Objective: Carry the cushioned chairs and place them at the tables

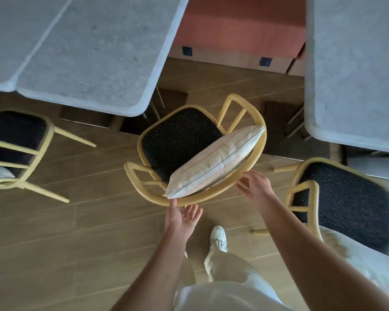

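Head view: both hands' grip released, left hand and right hand open-fingered at chair backrest.

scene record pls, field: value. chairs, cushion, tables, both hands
middle chair: yellow frame, dark seat, on the floor between the two tables
cushion: striped, leaning on that chair's curved backrest
left table: grey top, corner near the middle chair's seat
right table: grey top
left chair: partly under left table
right chair: by right table
left hand: open, at the backrest rail
right hand: open, fingers at the rail
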Demonstrator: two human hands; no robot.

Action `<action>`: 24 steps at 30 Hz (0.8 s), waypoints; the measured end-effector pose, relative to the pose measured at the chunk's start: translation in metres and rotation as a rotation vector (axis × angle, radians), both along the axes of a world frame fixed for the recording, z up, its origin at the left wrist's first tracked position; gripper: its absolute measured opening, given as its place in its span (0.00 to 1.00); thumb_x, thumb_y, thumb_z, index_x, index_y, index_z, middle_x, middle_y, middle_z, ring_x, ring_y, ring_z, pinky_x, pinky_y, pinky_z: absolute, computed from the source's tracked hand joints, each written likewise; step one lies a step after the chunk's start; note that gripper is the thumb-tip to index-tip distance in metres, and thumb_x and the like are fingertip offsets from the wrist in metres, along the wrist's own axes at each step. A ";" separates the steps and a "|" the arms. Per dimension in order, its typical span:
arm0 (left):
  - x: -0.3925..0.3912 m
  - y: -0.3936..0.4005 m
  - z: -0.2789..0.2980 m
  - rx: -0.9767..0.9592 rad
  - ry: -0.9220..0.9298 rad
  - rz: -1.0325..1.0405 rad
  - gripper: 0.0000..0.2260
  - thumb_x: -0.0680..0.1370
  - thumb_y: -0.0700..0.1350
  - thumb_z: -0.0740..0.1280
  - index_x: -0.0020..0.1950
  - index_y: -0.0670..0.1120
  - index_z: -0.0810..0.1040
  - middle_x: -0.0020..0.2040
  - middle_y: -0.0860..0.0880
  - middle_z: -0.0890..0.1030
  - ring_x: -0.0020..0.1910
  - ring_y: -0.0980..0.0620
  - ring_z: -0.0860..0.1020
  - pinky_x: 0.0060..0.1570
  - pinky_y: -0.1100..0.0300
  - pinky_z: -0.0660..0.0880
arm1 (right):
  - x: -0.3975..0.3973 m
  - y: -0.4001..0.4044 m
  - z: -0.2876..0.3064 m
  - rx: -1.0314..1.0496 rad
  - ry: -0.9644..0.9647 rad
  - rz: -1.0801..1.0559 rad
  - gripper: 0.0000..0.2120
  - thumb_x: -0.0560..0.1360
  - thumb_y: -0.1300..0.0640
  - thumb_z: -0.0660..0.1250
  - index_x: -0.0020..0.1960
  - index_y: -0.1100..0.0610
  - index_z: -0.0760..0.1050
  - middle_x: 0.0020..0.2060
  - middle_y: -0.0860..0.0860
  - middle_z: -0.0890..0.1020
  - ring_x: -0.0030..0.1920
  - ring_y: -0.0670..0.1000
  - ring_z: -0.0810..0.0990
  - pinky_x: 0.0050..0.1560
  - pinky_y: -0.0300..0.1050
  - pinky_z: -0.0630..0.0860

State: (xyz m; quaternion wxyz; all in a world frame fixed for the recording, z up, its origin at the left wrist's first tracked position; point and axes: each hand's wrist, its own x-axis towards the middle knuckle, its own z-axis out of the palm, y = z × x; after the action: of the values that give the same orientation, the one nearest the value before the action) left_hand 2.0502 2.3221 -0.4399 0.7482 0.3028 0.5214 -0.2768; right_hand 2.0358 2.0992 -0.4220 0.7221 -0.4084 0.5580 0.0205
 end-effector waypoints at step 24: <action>0.027 0.189 -0.004 0.133 0.075 0.027 0.19 0.82 0.55 0.66 0.59 0.40 0.76 0.46 0.44 0.77 0.45 0.48 0.77 0.50 0.51 0.76 | 0.004 0.135 -0.006 0.127 0.169 0.015 0.02 0.79 0.65 0.66 0.51 0.64 0.73 0.42 0.59 0.80 0.47 0.55 0.81 0.49 0.56 0.80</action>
State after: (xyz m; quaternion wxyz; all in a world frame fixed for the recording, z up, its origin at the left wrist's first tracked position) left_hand 2.0774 2.5111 -0.4440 0.7102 0.3342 0.5702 -0.2425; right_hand 2.0399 2.2344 -0.4285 0.6966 -0.3627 0.6117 0.0955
